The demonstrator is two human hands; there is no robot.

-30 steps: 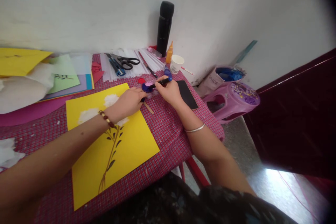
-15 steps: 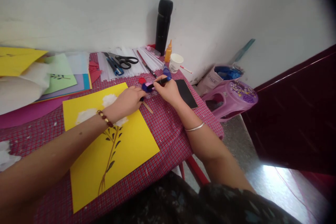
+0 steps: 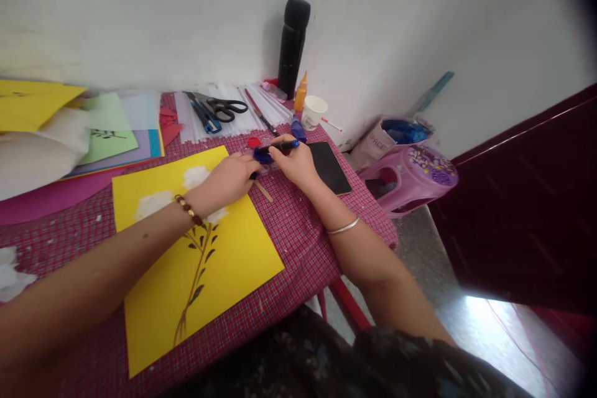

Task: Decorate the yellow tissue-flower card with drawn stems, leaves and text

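My right hand (image 3: 298, 165) is closed around a black pen (image 3: 282, 146) with a blue end, held slanting over a small blue thing (image 3: 261, 154) on the table. My left hand (image 3: 229, 178) reaches across the yellow sheet (image 3: 233, 255), its fingers closed. A dark bit (image 3: 254, 175) shows at its fingertips; its kind is hidden. White fluffy flower shapes (image 3: 196, 176) and a painted brown stem (image 3: 198, 273) with dark leaves are on the sheet. Beside the left fingertips lies a wooden stick (image 3: 263, 191).
A black phone-like slab (image 3: 332, 168) lies right of my hand. Behind are scissors (image 3: 226, 109), a blue cutter (image 3: 205, 117), a paintbrush (image 3: 261, 111), a paper cup (image 3: 314, 113), an orange bottle (image 3: 301, 92) and a black flask (image 3: 293, 46). Coloured papers (image 3: 109, 130) are stacked left. A pink stool (image 3: 410, 174) stands beyond the table.
My right hand has shifted slightly left and down, and the pen lies a little flatter. My left hand stays nearly where it was.
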